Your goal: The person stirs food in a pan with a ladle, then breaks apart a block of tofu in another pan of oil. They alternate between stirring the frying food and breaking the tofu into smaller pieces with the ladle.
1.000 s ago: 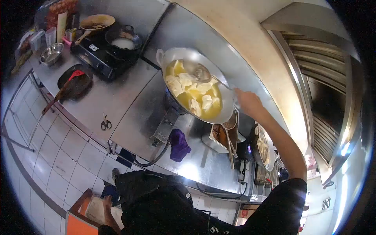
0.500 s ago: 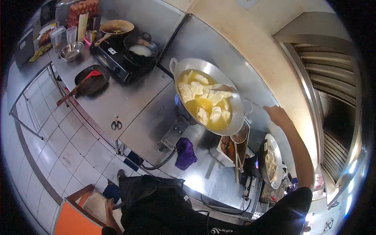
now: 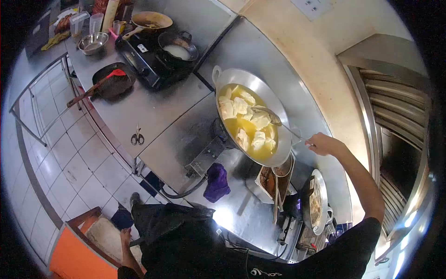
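My right hand (image 3: 319, 143) is closed round the handle end of a long metal ladle (image 3: 269, 113). Its scoop dips into a large two-handled wok (image 3: 260, 80) that stands over a burner. Yellow liquid (image 3: 245, 127) fills the bottom of the wok, with several pale, lumpy chunks (image 3: 260, 120) floating in it; the scoop lies against those on the right. Down at the lower left, my left hand (image 3: 126, 236) hangs beside my dark apron, its fingers curled. A dark strip shows beside it, and I cannot tell whether the hand grips it.
Left of the wok, a square pan (image 3: 113, 86) holds a red-headed brush; scissors (image 3: 137, 138) lie nearer. A black stove (image 3: 146, 65) carries two pans. A purple cloth (image 3: 216, 182), a metal tray (image 3: 264, 183) and another wok (image 3: 318, 202) are at right. An orange-sided box (image 3: 79, 253) stands below left.
My right hand has drawn slightly down and left with the ladle, and its scoop has shifted among the chunks. The whole view has turned a little. The left hand stays low.
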A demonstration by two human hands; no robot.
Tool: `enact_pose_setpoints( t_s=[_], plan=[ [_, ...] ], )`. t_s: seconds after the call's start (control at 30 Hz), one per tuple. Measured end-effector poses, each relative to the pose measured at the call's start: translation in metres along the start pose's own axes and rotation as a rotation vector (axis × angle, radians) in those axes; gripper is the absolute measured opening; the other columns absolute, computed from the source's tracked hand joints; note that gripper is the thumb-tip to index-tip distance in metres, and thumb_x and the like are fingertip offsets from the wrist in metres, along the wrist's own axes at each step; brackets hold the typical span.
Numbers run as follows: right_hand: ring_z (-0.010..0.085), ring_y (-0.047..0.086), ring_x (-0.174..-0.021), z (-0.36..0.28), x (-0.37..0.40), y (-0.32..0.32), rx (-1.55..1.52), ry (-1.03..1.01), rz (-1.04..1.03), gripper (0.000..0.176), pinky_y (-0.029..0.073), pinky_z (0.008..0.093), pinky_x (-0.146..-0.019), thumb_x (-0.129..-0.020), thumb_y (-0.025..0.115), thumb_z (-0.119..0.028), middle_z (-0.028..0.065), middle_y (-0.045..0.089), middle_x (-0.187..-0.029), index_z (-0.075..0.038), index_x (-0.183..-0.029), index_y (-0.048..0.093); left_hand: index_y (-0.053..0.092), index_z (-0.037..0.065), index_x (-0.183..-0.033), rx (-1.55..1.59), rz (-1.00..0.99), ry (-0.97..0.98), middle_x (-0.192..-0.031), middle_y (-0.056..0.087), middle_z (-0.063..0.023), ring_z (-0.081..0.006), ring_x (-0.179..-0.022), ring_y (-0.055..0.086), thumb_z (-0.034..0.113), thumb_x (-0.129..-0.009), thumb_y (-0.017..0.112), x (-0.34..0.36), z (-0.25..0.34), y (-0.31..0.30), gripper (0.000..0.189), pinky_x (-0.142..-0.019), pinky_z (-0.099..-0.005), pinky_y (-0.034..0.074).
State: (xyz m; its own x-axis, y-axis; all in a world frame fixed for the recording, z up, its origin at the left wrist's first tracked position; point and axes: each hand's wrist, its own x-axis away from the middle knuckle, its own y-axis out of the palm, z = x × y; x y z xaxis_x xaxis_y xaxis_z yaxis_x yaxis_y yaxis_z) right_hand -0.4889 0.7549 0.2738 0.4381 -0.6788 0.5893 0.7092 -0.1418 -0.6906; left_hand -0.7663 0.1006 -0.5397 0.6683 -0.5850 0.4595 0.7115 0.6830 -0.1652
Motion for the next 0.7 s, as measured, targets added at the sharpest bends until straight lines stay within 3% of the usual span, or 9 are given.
enact_pose_setpoints(
  t_s=[0.1, 0.17, 0.2, 0.3, 0.4, 0.47, 0.6, 0.67, 0.7],
  plan=[
    [0.0355, 0.064, -0.086, -0.002, -0.013, 0.005, -0.013, -0.041, -0.047, 0.027, 0.051, 0.0409, -0.078, -0.084, 0.055, -0.013, 0.0205, 0.066, -0.094, -0.004, -0.108, 0.063, 0.056, 0.0, -0.087, -0.167, -0.008, 0.166, -0.071, 0.056, -0.0047, -0.0134, -0.059, 0.051, 0.019, -0.082, 0.064, 0.013, -0.018, -0.002, 0.021, -0.052, -0.0285, 0.042],
    [0.0359, 0.064, -0.086, -0.004, -0.021, 0.004, -0.019, -0.069, -0.074, 0.026, 0.051, 0.0396, -0.077, -0.084, 0.057, -0.013, 0.0208, 0.066, -0.094, -0.003, -0.107, 0.063, 0.056, -0.001, -0.087, 0.267, 0.092, -0.401, -0.072, 0.055, -0.0048, -0.0147, -0.059, 0.049, 0.019, -0.082, 0.064, 0.023, -0.027, 0.005, 0.022, -0.054, -0.0306, 0.042],
    [0.0362, 0.064, -0.086, -0.01, -0.022, 0.0, -0.025, -0.022, -0.102, 0.026, 0.051, 0.0396, -0.077, -0.083, 0.057, -0.013, 0.0215, 0.065, -0.094, -0.003, -0.107, 0.063, 0.056, -0.001, -0.087, 0.258, 0.113, -0.429, -0.071, 0.054, -0.0041, -0.0141, -0.058, 0.049, 0.019, -0.082, 0.063, 0.028, -0.02, 0.003, 0.022, -0.053, -0.0301, 0.041],
    [0.0367, 0.064, -0.084, -0.014, -0.032, 0.006, -0.039, -0.017, -0.098, 0.026, 0.051, 0.04, -0.075, -0.083, 0.056, -0.013, 0.0231, 0.065, -0.093, -0.002, -0.106, 0.063, 0.055, 0.0, -0.086, 0.103, 0.145, -0.22, -0.068, 0.051, -0.002, -0.0124, -0.056, 0.047, 0.018, -0.082, 0.063, 0.035, -0.013, 0.004, 0.02, -0.051, -0.0286, 0.039],
    [0.0377, 0.063, -0.082, -0.021, -0.044, 0.019, -0.09, 0.02, -0.062, 0.024, 0.051, 0.0413, -0.073, -0.083, 0.055, -0.012, 0.024, 0.064, -0.089, -0.001, -0.103, 0.064, 0.055, 0.001, -0.086, -0.13, 0.127, 0.326, -0.066, 0.05, -0.0004, -0.0106, -0.055, 0.045, 0.018, -0.083, 0.063, 0.032, -0.018, 0.001, 0.02, -0.049, -0.0271, 0.037],
    [0.0384, 0.063, -0.081, -0.032, -0.052, 0.038, -0.131, 0.101, -0.066, 0.023, 0.05, 0.0423, -0.073, -0.082, 0.054, -0.011, 0.0241, 0.064, -0.087, -0.001, -0.1, 0.064, 0.055, 0.001, -0.087, 0.288, -0.028, -0.457, -0.068, 0.051, 0.0002, -0.0086, -0.057, 0.046, 0.019, -0.083, 0.064, 0.023, 0.005, 0.004, 0.021, -0.05, -0.0248, 0.037],
    [0.0411, 0.061, -0.079, -0.103, -0.054, 0.069, -0.093, 0.067, 0.244, 0.012, 0.05, 0.0456, -0.072, -0.074, 0.053, -0.004, 0.0235, 0.063, -0.08, 0.003, -0.08, 0.062, 0.056, 0.002, -0.092, 0.227, -0.069, -0.372, -0.071, 0.053, 0.0002, -0.0081, -0.061, 0.047, 0.022, -0.084, 0.064, 0.004, 0.014, 0.001, 0.023, -0.054, -0.0243, 0.038],
    [0.0406, 0.062, -0.077, -0.106, -0.08, 0.123, -0.029, 0.028, 0.372, 0.012, 0.05, 0.0458, -0.071, -0.072, 0.055, -0.004, 0.0226, 0.063, -0.079, 0.003, -0.079, 0.062, 0.056, 0.003, -0.095, 0.208, -0.048, -0.164, -0.073, 0.054, 0.0012, -0.0077, -0.063, 0.047, 0.024, -0.084, 0.064, -0.009, 0.006, -0.003, 0.024, -0.054, -0.0239, 0.038],
    [0.039, 0.063, -0.081, -0.128, -0.079, 0.108, -0.047, 0.1, 0.301, 0.013, 0.051, 0.0456, -0.071, -0.072, 0.057, -0.005, 0.0223, 0.063, -0.084, 0.002, -0.081, 0.063, 0.056, 0.004, -0.096, 0.2, -0.041, -0.094, -0.074, 0.054, 0.0015, -0.0076, -0.063, 0.047, 0.024, -0.084, 0.064, -0.014, 0.006, -0.007, 0.025, -0.055, -0.0238, 0.038]
  ],
)
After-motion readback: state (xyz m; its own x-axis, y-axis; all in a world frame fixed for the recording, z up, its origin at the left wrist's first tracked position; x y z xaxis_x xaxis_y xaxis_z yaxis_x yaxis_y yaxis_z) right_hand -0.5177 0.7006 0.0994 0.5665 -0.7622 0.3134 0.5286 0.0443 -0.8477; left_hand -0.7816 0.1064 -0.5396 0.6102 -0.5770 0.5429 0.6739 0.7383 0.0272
